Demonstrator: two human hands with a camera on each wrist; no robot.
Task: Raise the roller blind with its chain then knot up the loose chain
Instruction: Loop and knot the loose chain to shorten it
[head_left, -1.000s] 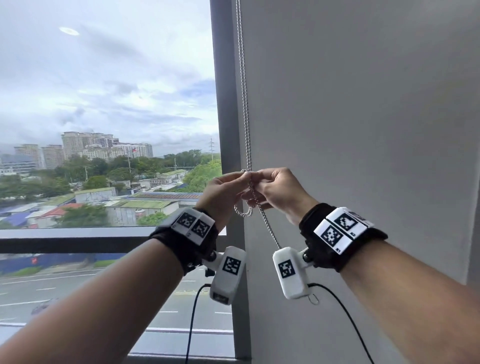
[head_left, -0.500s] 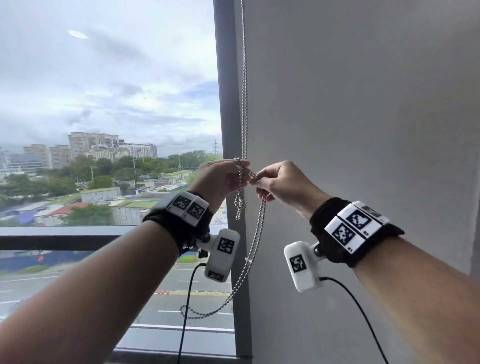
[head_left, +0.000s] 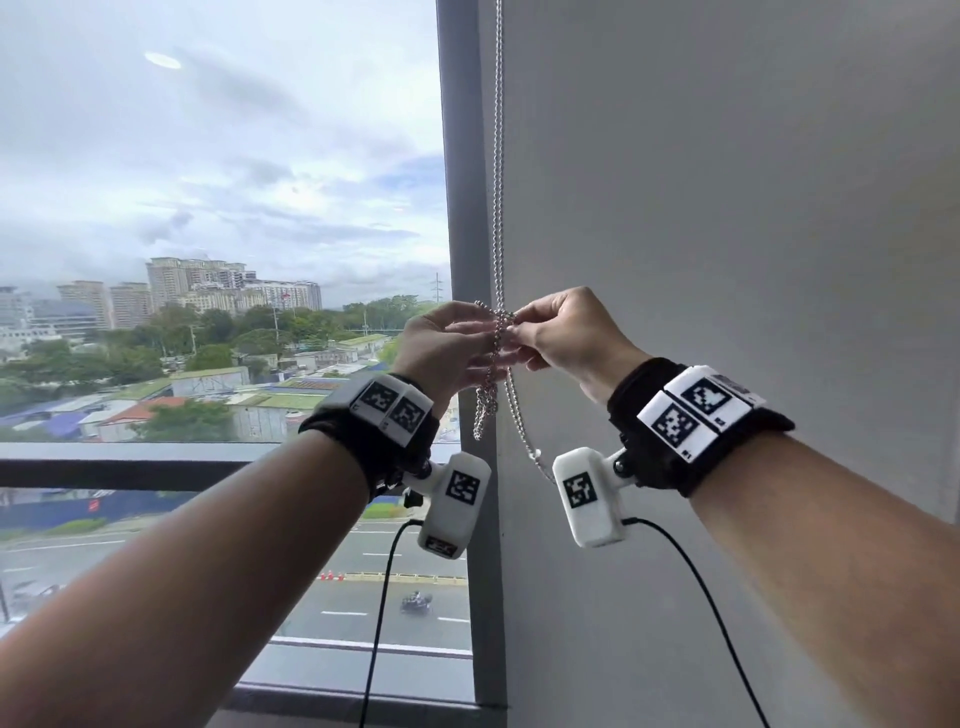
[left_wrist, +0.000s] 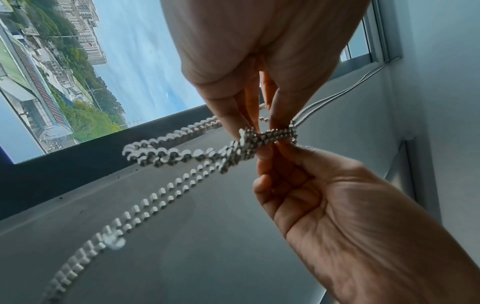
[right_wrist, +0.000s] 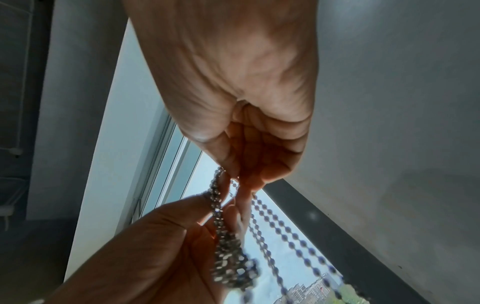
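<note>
A silver bead chain (head_left: 498, 156) hangs down the window frame's right edge. Both hands meet on it at chest height. My left hand (head_left: 480, 332) pinches a bunch of gathered chain loops (head_left: 485, 405) that dangles below its fingers. My right hand (head_left: 519, 327) pinches the wrapped part of the chain from the right. Two strands (head_left: 522, 431) run down and right, behind the right wrist camera. In the left wrist view the left fingers (left_wrist: 233, 115) and the right hand (left_wrist: 337, 205) hold the wrapped bundle (left_wrist: 267, 135). In the right wrist view the bundle (right_wrist: 228, 257) hangs blurred beside the left hand (right_wrist: 155, 257).
A grey wall (head_left: 727, 260) fills the right side, close behind the right hand. The dark window frame post (head_left: 462, 208) stands just behind the chain. The uncovered glass (head_left: 208, 208) gives a view of city and road. Black cables (head_left: 379, 597) hang from both wrist cameras.
Both hands have risen a little along the chain. The small loop under the left hand has become a longer hanging bunch. The long low loop seen half a second ago no longer shows.
</note>
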